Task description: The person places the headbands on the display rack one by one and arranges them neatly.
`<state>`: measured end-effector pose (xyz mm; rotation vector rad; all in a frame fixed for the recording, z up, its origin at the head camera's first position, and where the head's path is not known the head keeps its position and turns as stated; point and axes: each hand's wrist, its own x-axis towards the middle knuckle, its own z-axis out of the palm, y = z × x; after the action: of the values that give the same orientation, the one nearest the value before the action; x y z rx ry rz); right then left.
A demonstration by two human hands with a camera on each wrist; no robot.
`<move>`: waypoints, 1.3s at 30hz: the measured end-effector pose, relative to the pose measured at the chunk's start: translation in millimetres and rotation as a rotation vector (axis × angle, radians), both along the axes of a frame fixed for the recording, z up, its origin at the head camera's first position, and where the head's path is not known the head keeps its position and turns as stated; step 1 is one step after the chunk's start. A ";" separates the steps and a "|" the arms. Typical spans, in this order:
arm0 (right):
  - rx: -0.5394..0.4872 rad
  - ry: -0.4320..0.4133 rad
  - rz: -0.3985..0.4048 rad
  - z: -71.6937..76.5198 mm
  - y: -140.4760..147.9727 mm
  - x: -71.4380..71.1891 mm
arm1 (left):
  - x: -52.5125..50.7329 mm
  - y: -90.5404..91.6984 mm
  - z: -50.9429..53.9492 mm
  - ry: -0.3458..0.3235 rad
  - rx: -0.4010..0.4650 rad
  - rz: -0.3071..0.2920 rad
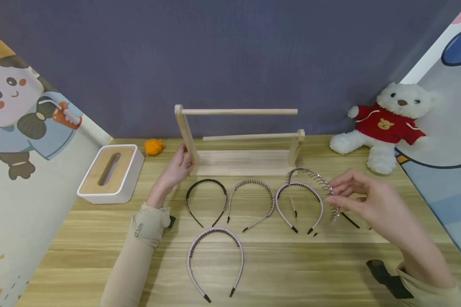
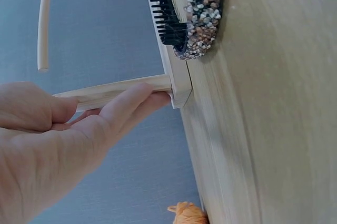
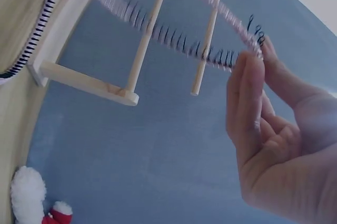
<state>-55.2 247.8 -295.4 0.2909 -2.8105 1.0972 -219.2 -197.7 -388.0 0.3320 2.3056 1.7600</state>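
My left hand (image 1: 176,167) grips the left upright (image 2: 113,91) of a wooden rack (image 1: 242,160), thumb on one side and fingers on the other. The rack has two rods, one higher than the other. To the right, my right hand (image 3: 274,113) pinches a pinkish headband (image 3: 179,48) with dark teeth, raised in front of the rack. Below the rack lie a black headband (image 1: 206,181), a beaded headband (image 1: 270,194) and a pale purple headband (image 1: 322,209). Closer to me rests a larger pale purple headband (image 1: 241,260).
A white tissue box (image 1: 128,187) with a wooden lid stands at the left, and an orange yarn-like ball (image 1: 154,147) sits beyond it. A white teddy bear (image 1: 386,125) in a red sweater leans at the back right. A dark strip (image 1: 349,220) is partly hidden behind my right hand.
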 end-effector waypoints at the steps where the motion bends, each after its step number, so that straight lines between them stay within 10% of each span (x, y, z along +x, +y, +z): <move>1: -0.018 0.017 -0.010 1.6 -1.0 -1.4 | -0.1 -0.1 -0.1 -0.002 -0.001 0.003; 13: -0.274 0.183 -0.064 16.2 -17.6 -25.4 | 0.5 -1.4 -0.7 0.000 -0.008 0.006; 39: -0.361 0.350 -0.201 40.3 -32.1 -44.9 | -0.3 0.9 -1.1 0.040 -0.035 0.018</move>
<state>-100.0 215.7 -255.1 0.1437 -2.2348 1.3265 -219.5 -196.8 -389.2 0.3444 2.3712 1.7344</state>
